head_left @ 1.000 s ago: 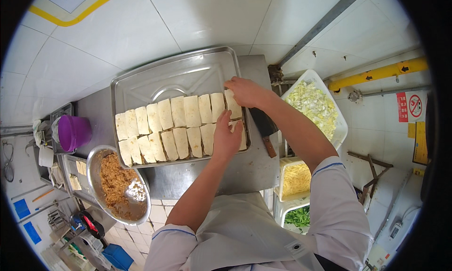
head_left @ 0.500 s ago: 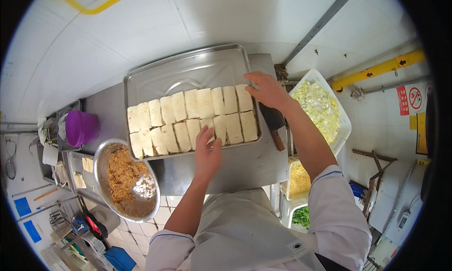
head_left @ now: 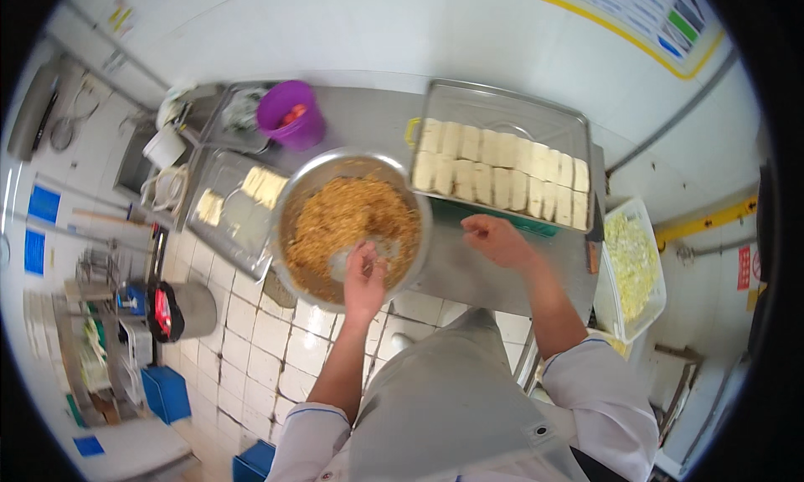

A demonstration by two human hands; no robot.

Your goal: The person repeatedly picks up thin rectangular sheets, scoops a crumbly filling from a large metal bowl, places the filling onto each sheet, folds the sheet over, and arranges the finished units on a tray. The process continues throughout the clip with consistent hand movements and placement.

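A wide metal bowl (head_left: 423,256) holds crumbly orange-brown filling (head_left: 343,222), with part of its bottom bare. Over the near side of this bowl is my left hand (head_left: 365,279), fingers loosely bent and apart, nothing visible in them. Whether its fingertips touch the filling I cannot tell. My right hand (head_left: 501,241), slightly blurred, hovers above the counter just in front of the metal tray (head_left: 536,118); its fingers are curled together with nothing seen in them. Two rows of pale rectangular dough pieces (head_left: 494,168) lie side by side in that tray.
Left of the bowl is a second tray (head_left: 239,222) with a few pale pieces. Behind it stands a purple bucket (head_left: 285,118) with red contents. At right, a white crate (head_left: 649,268) holds chopped pale-green vegetable; a knife handle (head_left: 593,257) lies on the steel counter (head_left: 469,273) edge.
The view has swung left, so the bowl now sits centrally and the tray to the right. My left hand left the dough pieces for the bowl; my right hand came off the tray's rim.
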